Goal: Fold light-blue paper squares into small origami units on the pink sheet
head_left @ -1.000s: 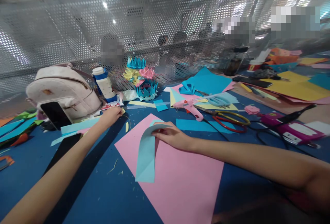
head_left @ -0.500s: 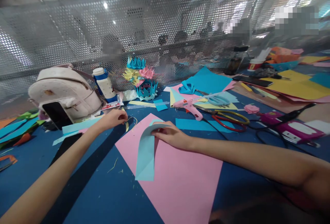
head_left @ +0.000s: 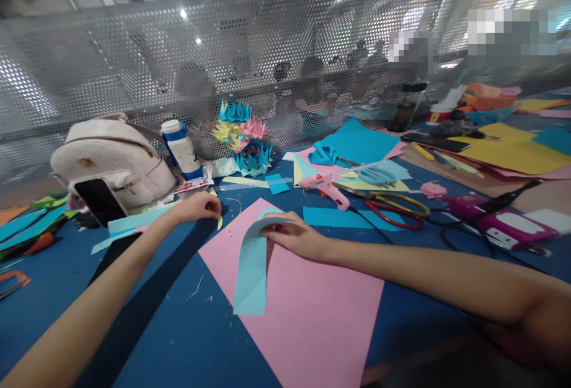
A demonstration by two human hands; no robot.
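Across the upper half of the frame, a grey perforated screen [head_left: 147,60]; below, filling most of the rest, a blue desk [head_left: 187,340] strewn with coloured paper. At bottom centre, a pink sheet [head_left: 321,322], turned corner-up and flat, with no fold or cut to be seen in it. At left, a pale bag [head_left: 107,144] with a dark phone [head_left: 100,200] propped against its front. Right of centre, beyond the pink sheet, a blue sheet [head_left: 357,141] on a pile of other colours. At centre, over the pink sheet's left edge, the strip [head_left: 250,281], light blue, curled over at the top, faintly creased near the lower end. Near the screen, spiky crowns [head_left: 253,162] in blue, yellow and pink, by the look of them already finished. On the strip's upper end, the right hand [head_left: 297,236], in a firm-looking pinch between thumb and fingers. Right of centre, scissors [head_left: 372,196], lying loose. Left of centre, the left hand [head_left: 206,206], loosely curled, fingertips close together, contents impossible to tell. Near the scissors, a pink glue gun [head_left: 325,187], out of both hands. Just beside the left fingertips, a yellow scrap [head_left: 219,222]. As for progress: strip bent only, no join in sight; shaping and fixing apparently left to do.
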